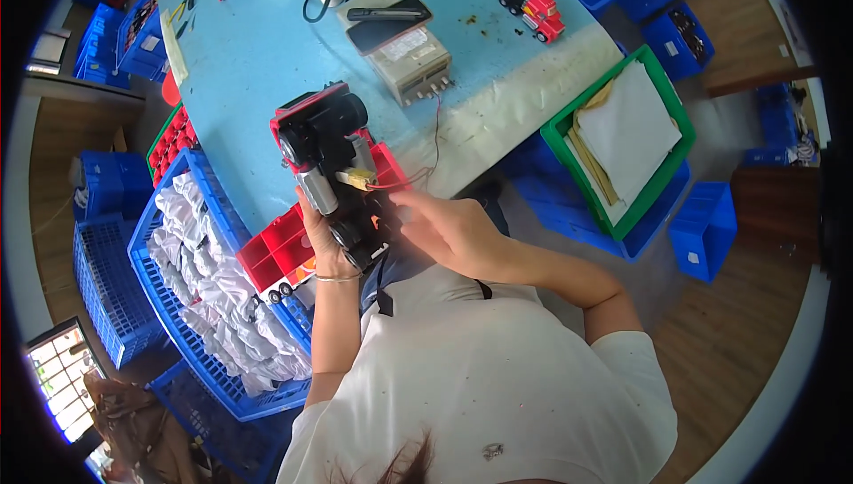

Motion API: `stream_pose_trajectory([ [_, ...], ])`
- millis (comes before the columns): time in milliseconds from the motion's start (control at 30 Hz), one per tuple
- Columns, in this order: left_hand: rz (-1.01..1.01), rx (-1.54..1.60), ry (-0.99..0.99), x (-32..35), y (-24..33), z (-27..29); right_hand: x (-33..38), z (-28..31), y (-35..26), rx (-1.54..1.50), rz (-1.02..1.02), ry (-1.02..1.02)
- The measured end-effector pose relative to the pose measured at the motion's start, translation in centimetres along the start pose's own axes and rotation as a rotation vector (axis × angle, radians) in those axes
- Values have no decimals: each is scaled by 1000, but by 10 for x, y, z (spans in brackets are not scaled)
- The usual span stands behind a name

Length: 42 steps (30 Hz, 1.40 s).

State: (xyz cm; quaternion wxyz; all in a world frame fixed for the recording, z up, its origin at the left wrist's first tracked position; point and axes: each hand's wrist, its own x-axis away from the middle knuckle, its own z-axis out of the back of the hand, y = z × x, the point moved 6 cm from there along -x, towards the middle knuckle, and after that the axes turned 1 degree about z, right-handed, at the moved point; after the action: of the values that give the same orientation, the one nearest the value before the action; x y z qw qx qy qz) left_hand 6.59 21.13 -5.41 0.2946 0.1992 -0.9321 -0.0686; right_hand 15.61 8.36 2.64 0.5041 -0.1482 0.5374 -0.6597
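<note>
My left hand (330, 248) is closed around a red-and-black toy truck (330, 133), tilted over the near table edge with black wheels and silver parts showing. A pale yellow connector (358, 180) with thin red wires lies against the truck. My right hand (458, 233) is beside the truck's right side, close to these wires. Its fingertips are smeared by motion, and any grip is unclear. Left of my left hand, a red open-topped toy trailer (277, 248) with white sides and small black wheels is partly hidden.
A grey power box (411, 62) with a phone (386, 26) and a box cutter on it sits on the blue table (258, 48). Red toy trucks (538, 16) stand farther back. A blue basket (160, 284) of white wrapped items is at left, a green-rimmed crate (551, 142) at right.
</note>
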Motion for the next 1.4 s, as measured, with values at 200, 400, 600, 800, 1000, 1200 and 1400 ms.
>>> stream_pose_trajectory([
  [200, 19, -158, -68, 0, -1, 14, 14, 12, 58, -187, -302, -43],
  [400, -409, -655, 37, -22, 25, 69, 21, -9, 225, -592, -774, 140],
  [600, -827, -1068, 239, -19, 24, 69, 4, -66, 315, -985, -1012, 327],
  [800, -829, -1136, 316, -30, 25, 95, -12, -97, 343, -1048, -1070, 413],
  [1000, -804, -1131, 401, -27, 28, 108, -9, -100, 348, -830, -1060, 402],
  [1200, -955, -1374, 477, -13, 49, 115, 24, -80, 351, -196, -628, 335],
  [1400, -871, -1626, 365, 3, 63, 117, 26, -41, 306, 71, -412, 274],
])
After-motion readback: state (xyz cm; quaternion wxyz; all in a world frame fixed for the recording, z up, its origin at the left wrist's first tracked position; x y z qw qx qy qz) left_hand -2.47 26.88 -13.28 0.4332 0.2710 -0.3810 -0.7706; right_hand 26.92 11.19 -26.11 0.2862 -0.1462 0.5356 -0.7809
